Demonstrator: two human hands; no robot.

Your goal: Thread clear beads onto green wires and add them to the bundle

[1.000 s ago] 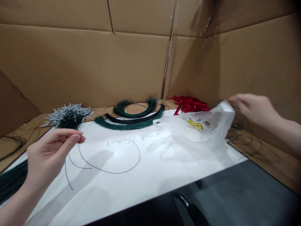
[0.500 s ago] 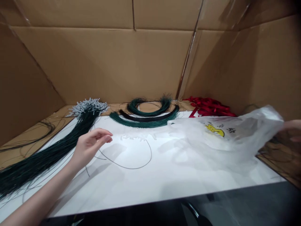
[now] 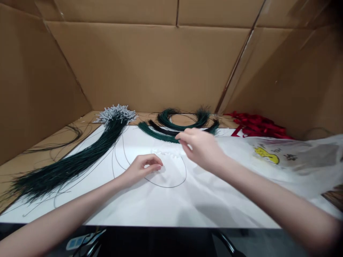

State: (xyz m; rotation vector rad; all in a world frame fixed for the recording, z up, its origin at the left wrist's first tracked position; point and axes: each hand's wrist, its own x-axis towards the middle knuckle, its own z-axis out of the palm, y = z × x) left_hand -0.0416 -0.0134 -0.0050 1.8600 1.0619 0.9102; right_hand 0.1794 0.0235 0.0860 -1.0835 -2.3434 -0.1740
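Over the white board (image 3: 128,210), my left hand (image 3: 142,167) has thumb and forefinger drawn together; anything between them is too small to make out. A thin dark wire (image 3: 171,186) curves across the board just right of it and passes behind the fingers. Small white pieces (image 3: 167,154) lie in a row near the wire's upper end, between my hands. My right hand (image 3: 200,146) hovers above and right of the row, slightly blurred, its fingertips pinched; what they hold, if anything, cannot be seen.
A long bundle of dark green stems (image 3: 88,153) with pale tips lies left. Curved green and black bundles (image 3: 160,134) sit at the back. Red ribbon (image 3: 259,125) is heaped back right, beside a translucent plastic bag (image 3: 302,167). Cardboard walls (image 3: 150,67) surround the board.
My right hand has come in from the far right, by the plastic bag, to the middle of the board. The view has shifted left; my left hand appears further right in it, still pinched.
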